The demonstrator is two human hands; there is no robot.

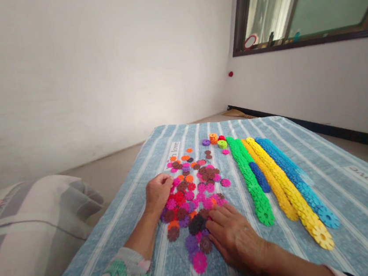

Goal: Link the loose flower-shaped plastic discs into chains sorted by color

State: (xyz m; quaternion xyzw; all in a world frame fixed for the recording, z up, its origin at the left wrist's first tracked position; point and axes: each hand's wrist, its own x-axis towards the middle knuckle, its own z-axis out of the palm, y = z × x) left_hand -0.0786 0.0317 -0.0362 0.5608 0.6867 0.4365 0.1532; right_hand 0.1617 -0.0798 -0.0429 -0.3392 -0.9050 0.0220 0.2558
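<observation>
A loose pile of flower-shaped plastic discs (189, 195), in pink, brown, red, orange, purple and black, lies spread between my two hands. My left hand (159, 193) is at the pile's left edge, its fingers pinched together by the pink discs; whatever is between the fingertips is hidden. On the near right side, my right hand (237, 236) rests palm down with fingers bent over the pieces, beside a black disc (197, 224) and a brown disc (206, 244). Its fingertips are partly covered, so I cannot make out what they hold. A pink disc (200, 262) lies nearest to me.
To the right lie long overlapping rows of discs: green (251, 183), yellow (289, 186) and blue (294, 174), plus a short dark blue row (259, 177). A small orange stack (213, 138) stands at the back. A striped cloth (116, 247) covers the table.
</observation>
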